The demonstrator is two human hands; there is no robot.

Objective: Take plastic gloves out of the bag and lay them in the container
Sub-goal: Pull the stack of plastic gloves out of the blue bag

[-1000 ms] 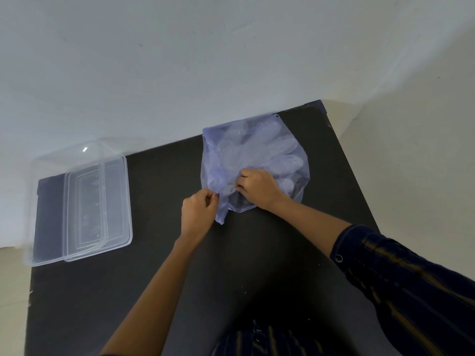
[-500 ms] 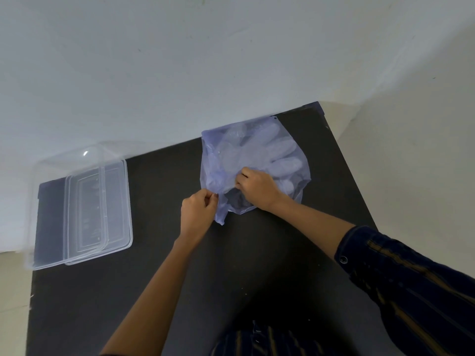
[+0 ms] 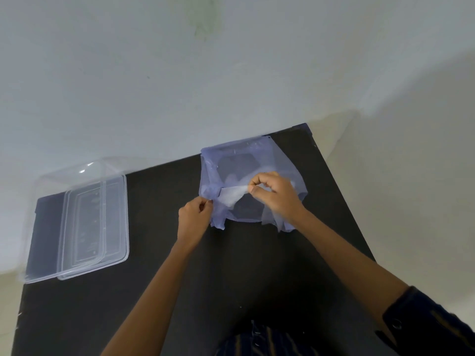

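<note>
Left hand [image 3: 194, 214] is pinching the near-left edge of the bluish bag [image 3: 253, 155]; right hand [image 3: 273, 194] is pinching a clear glove [image 3: 232, 197] stretched out of it. Clear container [image 3: 90, 222] is sitting far left on the black table [image 3: 159, 278].

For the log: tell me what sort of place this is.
Probably a plain indoor room, home or small workspace. A black tabletop sits against bare white walls, holding only a clear plastic food container and a translucent bluish plastic bag.
</note>
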